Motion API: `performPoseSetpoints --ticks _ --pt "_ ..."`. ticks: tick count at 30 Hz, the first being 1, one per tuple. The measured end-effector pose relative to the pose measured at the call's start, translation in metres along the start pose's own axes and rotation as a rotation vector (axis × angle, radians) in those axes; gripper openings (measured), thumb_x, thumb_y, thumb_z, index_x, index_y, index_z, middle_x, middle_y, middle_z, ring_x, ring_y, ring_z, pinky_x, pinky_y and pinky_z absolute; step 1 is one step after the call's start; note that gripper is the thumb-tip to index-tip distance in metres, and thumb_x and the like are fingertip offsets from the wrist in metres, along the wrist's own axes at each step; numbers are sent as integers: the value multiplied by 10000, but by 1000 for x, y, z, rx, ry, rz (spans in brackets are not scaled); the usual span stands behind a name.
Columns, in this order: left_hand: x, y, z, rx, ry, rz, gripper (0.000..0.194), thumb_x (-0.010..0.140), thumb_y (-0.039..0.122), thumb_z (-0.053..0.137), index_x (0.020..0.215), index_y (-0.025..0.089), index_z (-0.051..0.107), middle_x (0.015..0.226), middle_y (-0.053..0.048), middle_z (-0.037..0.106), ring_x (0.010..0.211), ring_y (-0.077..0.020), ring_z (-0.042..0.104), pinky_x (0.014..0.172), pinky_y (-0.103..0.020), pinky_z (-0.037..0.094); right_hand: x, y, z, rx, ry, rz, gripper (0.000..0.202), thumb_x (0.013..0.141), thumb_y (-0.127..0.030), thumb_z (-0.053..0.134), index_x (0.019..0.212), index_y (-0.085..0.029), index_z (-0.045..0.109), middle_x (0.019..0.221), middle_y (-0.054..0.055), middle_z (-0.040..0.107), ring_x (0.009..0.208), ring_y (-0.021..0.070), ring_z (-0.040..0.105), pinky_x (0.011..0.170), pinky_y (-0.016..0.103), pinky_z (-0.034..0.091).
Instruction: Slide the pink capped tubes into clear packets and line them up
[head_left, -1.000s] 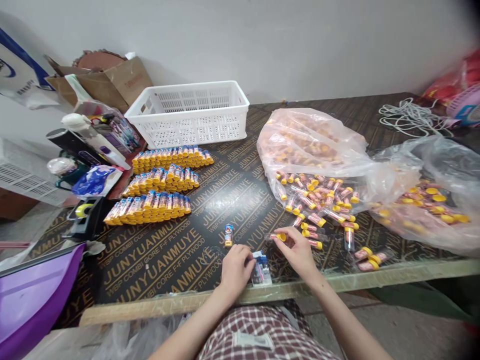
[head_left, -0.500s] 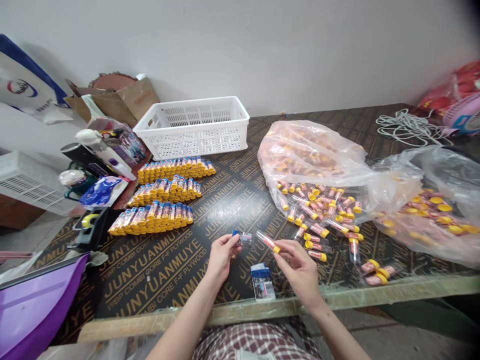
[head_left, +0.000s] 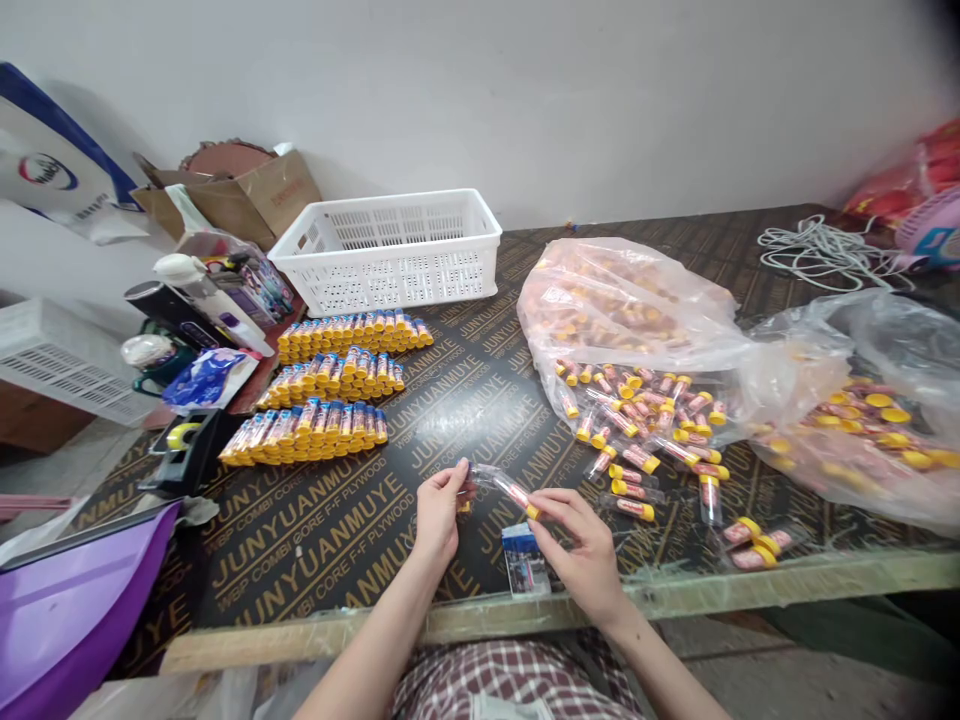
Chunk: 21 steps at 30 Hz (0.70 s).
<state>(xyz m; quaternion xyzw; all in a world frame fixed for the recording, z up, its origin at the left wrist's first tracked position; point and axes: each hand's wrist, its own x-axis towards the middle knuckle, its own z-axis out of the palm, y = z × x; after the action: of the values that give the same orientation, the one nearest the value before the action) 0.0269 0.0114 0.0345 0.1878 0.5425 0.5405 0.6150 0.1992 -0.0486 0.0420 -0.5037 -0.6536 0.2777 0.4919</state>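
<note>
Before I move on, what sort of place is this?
Likely a workshop: a gold-lettered dark plywood table bears three stacks of yellow-and-blue tubes, loose yellow-capped clear tubes and a translucent plastic bag.

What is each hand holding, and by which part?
The right hand holds a clear tube by its yellow-capped end; the left hand pinches a small sleeve, apparently by its blue end.

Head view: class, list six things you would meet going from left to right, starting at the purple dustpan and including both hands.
Purple dustpan → tape dispenser → front tube row → left hand → right hand → cord.
</note>
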Motion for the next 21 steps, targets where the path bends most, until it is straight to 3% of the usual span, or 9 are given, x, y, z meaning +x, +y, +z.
performPoseSetpoints --ticks 5,8,11,13,17,21 --pt "-8 2 5 -42 -200 -19 367 622 401 778 858 136 686 747 -24 671 641 -114 611 614 -229 497 2 0 5 77 -105 20 283 872 -142 513 1090 -269 642 1049 55 603 967 176 598 828 316 520" --pt "-14 7 7 -57 -292 -93 490 619 328 797 1056 177 637 771 -18 678 647 -120 626 639 -249 508 4 4 5 17 -108 -27 318 865 -109 484 1098 -267 632 1000 48 603 938 169 599 835 320 508" --pt "-18 10 8 12 -370 -151 389 612 324 803 924 132 673 725 -33 672 602 -112 610 608 -236 498 8 7 4 -63 -83 -104 461 790 -83 522 1210 -270 557 1049 61 566 993 196 574 875 361 496" --pt "-22 10 9 76 -438 -192 314 608 345 802 765 101 682 693 -50 667 588 -112 604 593 -226 487 12 7 2 -78 -93 -148 635 717 -75 547 1314 -269 452 1212 89 503 1136 244 511 951 422 459" --pt "-27 9 10 133 -530 -257 324 591 359 810 746 97 699 684 -60 673 586 -124 609 621 -250 492 19 3 -2 10 -274 -168 824 633 -65 526 1403 -252 300 1460 103 305 1331 292 334 1034 469 394" --pt "-29 7 10 132 -556 -280 340 572 354 821 765 99 705 689 -56 672 594 -134 620 630 -261 494 20 4 -4 84 -384 -171 864 600 -52 506 1412 -238 277 1385 97 430 1259 259 452 1025 418 422"
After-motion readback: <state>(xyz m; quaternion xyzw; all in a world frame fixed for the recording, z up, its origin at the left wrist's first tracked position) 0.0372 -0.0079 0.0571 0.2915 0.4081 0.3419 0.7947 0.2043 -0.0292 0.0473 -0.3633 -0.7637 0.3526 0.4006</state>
